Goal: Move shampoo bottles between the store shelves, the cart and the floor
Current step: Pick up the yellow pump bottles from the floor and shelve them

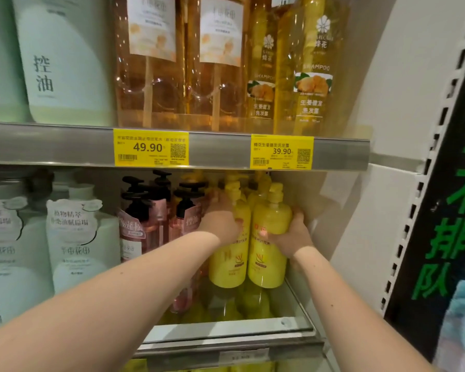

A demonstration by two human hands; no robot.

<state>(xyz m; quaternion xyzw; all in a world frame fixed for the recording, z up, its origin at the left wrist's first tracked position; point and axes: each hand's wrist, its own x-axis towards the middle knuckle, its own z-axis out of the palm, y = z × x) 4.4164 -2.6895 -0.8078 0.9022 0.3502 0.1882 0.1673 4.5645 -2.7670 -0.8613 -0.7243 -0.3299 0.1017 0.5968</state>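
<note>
While both hands reach into the lower metal shelf (226, 328), left hand (220, 224) grips one opaque yellow plastic pump bottle (228, 261), right hand (290, 237) its neighbour (266, 253). Best lift both straight, clear of pink bottles (145, 232).

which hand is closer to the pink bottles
Left. The left hand grips a yellow bottle right beside the pink bottles; the right hand is farther right, on another.

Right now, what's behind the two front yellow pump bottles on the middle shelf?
More yellow pump bottles stand behind the two front yellow bottles, only their pump tops and shoulders showing. How many rows deep is hidden. The left hand and right hand grip the front pair.
</note>
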